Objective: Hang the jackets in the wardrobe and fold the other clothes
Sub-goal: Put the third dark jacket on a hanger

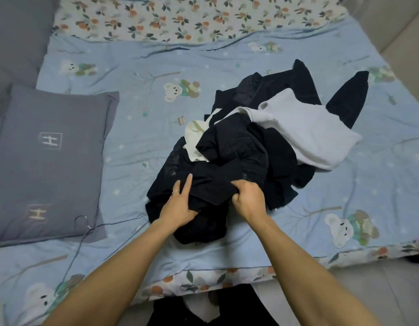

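Observation:
A heap of clothes lies on the bed, right of centre. On top nearest me is a black jacket. My right hand grips a fold of its near edge with curled fingers. My left hand pinches the same dark cloth between thumb and palm, two fingers stretched out flat over it. A white garment lies across the heap's right side, a cream piece pokes out at the left, and more black clothing spreads behind.
The bed wears a light blue bear-print quilt. A grey pillow lies at the left, and a thin wire hanger rests at its near corner. The quilt's floral edge runs in front of me.

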Available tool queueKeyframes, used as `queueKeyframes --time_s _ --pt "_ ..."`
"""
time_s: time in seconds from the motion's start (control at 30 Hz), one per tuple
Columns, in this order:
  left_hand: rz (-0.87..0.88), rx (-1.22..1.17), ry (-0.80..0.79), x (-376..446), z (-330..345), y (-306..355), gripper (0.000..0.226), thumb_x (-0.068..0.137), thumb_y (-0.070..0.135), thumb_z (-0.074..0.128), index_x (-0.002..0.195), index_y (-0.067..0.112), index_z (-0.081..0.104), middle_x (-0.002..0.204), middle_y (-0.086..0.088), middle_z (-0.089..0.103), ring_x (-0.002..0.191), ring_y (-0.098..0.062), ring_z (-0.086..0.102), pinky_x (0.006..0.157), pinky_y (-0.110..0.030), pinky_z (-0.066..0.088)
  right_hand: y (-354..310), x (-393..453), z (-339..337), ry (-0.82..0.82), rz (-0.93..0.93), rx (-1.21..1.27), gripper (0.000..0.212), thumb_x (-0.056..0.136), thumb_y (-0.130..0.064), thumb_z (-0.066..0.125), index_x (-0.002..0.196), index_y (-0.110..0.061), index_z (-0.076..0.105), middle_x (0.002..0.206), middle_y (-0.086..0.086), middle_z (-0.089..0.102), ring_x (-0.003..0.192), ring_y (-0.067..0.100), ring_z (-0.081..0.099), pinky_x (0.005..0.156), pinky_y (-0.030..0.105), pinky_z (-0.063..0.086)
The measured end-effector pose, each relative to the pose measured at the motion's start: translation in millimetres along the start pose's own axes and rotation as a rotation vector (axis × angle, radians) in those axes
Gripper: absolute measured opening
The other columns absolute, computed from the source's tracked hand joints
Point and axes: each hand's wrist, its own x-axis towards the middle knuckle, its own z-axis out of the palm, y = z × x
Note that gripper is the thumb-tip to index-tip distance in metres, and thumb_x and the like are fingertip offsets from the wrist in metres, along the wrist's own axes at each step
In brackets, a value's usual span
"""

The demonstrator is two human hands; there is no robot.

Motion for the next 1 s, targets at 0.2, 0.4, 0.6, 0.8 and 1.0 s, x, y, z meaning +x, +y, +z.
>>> queueKeyframes --time_s 0.2,0.4,0.6,0.8,1.0 --pt "0.143 -0.2 0.17 28.7 -25.8 75.9 0.058 0.079 -0.005 0.048 0.13 0.018 0.06 0.117 -0.013 0.062 0.109 -0.032 0.059 0.096 -0.041 0.048 14.3 16.2 -58.0 0.115 -0.042 0.06 0.037 0.066 -0.001 0.049 0.092 -0.013 0.072 0.088 0.003 0.07 0.08 0.027 0.062 0.062 0.034 0.049" --pt "0.36 -0.179 0.401 47.3 -107.7 154.6 0.063 0.064 -0.007 0.044 0.117 0.02 0.066 0.105 -0.008 0.064 0.101 -0.027 0.057 0.091 -0.037 0.047 17.4 45.7 -136.0 0.231 -0.03 0.194 0.01 0.061 0.001 0.044 0.059 -0.008 0.046 0.048 0.001 0.043 0.047 0.021 0.039 0.045 0.031 0.027" --pt "0.488 -0.108 0.49 57.7 -182.3 237.0 0.059 0.069 -0.009 0.045 0.118 0.017 0.064 0.103 -0.007 0.059 0.101 -0.026 0.054 0.082 -0.029 0.038 -0.7 83.1 -220.1 0.404 -0.052 0.365 0.01 0.059 0.005 0.039 0.057 -0.003 0.043 0.049 0.004 0.036 0.051 0.017 0.03 0.049 0.032 0.022" --pt "0.631 -0.012 0.558 58.6 -255.5 327.6 0.06 0.069 -0.009 0.046 0.122 0.014 0.063 0.115 -0.012 0.063 0.109 -0.03 0.053 0.085 -0.033 0.04 -24.8 111.8 -312.6 0.563 -0.083 0.419 0.017 0.06 0.009 0.04 0.055 -0.007 0.041 0.053 0.007 0.034 0.052 0.019 0.028 0.046 0.029 0.018" --pt "0.768 -0.017 0.771 41.3 -318.6 388.0 0.051 0.074 -0.01 0.051 0.12 0.009 0.066 0.111 -0.018 0.063 0.105 -0.033 0.056 0.09 -0.033 0.041 -54.7 120.5 -386.4 0.743 -0.239 0.461 0.008 0.056 -0.003 0.04 0.054 -0.01 0.039 0.051 0.003 0.032 0.051 0.016 0.026 0.046 0.029 0.016"
